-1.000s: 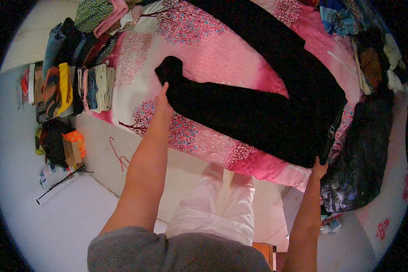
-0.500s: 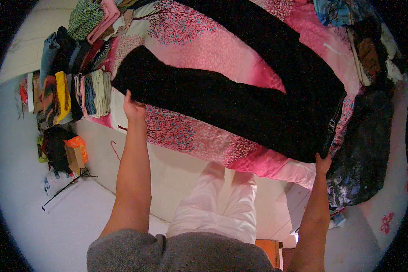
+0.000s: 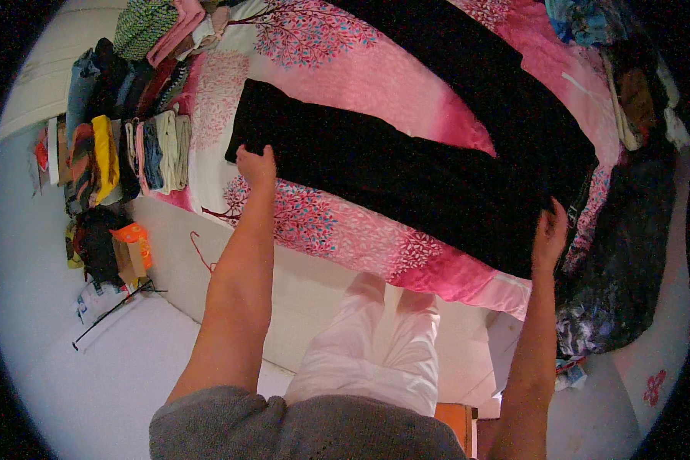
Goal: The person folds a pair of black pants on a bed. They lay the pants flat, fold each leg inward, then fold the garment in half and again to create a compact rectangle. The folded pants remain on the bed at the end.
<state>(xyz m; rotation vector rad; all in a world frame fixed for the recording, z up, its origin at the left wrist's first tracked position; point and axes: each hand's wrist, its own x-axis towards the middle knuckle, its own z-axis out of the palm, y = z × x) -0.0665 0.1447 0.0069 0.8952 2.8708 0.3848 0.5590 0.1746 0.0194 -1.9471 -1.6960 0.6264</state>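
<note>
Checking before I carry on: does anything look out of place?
Yes: a red hanger sits loose below the pink bedspread, partly behind the left forearm, apart from the black trousers and folded clothes, as if dropped.

Open on bare bedspread (image 3: 410,103) btwn legs of black trousers (image 3: 383,149), open too in strip along near edge, crossed there by L forearm (image 3: 244,264), blocked at L edge by folded clothes (image 3: 106,157), at R edge by dark bundle (image 3: 629,253), farther up by blue cloth (image 3: 579,23).

Head-worn fisheye, facing down past shirt (image 3: 307,425), pink cloth (image 3: 345,86) near, rim hard to read
</note>
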